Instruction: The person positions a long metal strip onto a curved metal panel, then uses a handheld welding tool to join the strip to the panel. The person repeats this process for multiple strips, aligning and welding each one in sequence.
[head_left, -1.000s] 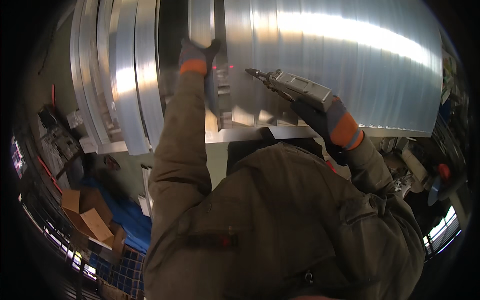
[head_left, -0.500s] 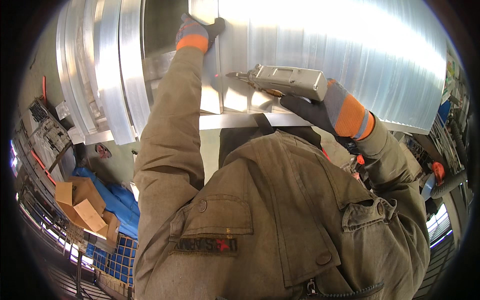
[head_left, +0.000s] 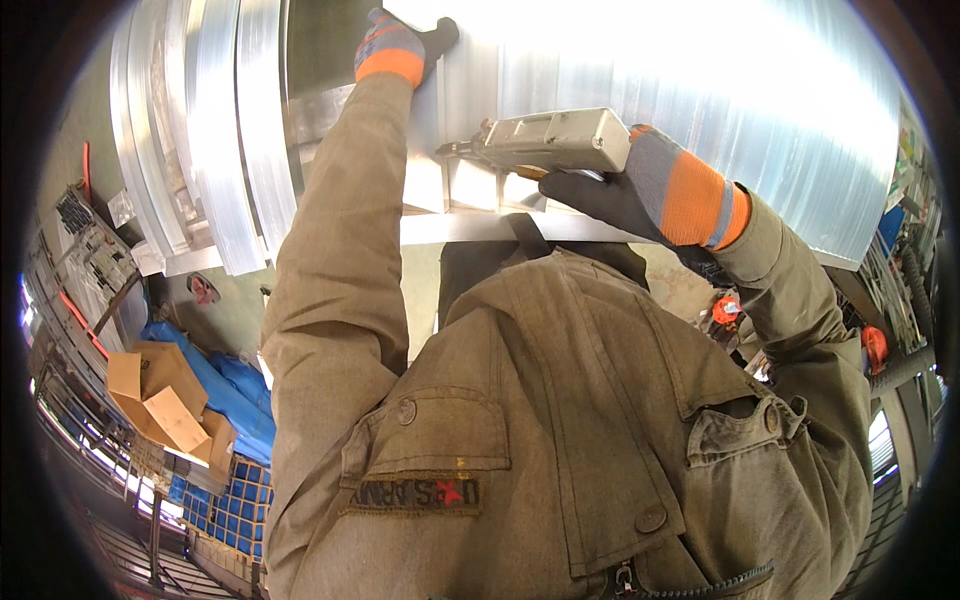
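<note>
In my right hand (head_left: pixel 670 195), gloved in grey, orange and black, is a silver handheld laser welding gun (head_left: pixel 560 140) with a boxy body. Its narrow nozzle (head_left: pixel 458 149) points left, over the near part of the shiny metal profiles (head_left: pixel 570 85). Part of my right grip is hidden beneath the gun. At the far end of my outstretched arm, my left hand (head_left: pixel 398 48), in a matching glove, grips the leftmost profile of this row, its thumb lying to the right. Glare washes out the profiles' far side.
Several long metal profiles (head_left: pixel 225 130) lie apart at the left, with a gap between them and the row. A metal crossbar (head_left: pixel 470 228) runs under the near ends, close to my body. An open cardboard box (head_left: pixel 165 395) and blue sheeting (head_left: pixel 240 395) are at lower left.
My right hand and the gun have moved slightly left and away from my body. The red light dot near the nozzle no longer shows. My left hand has shifted slightly farther away and rightward.
</note>
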